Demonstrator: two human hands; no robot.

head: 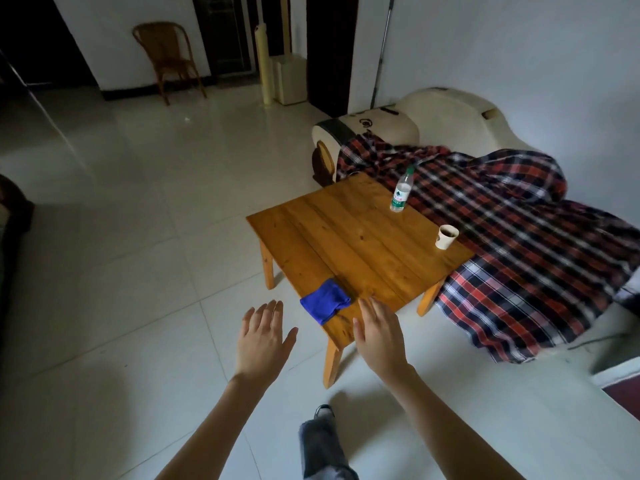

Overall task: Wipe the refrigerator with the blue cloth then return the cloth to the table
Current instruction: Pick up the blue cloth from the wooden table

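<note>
A folded blue cloth [325,301] lies at the near left edge of a low wooden table [360,237], partly hanging over the side. My left hand [265,337] hovers over the floor just left of the cloth with fingers spread and holds nothing. My right hand [379,332] is stretched out flat above the table's near corner, just right of the cloth, also holding nothing. Neither hand touches the cloth. No refrigerator can be made out in this view.
A plastic water bottle [401,192] and a paper cup [446,236] stand on the table's far right side. A sofa with a plaid blanket [512,244] sits behind the table. A wicker chair [169,57] stands far left. My foot [323,412] is on the tiled floor.
</note>
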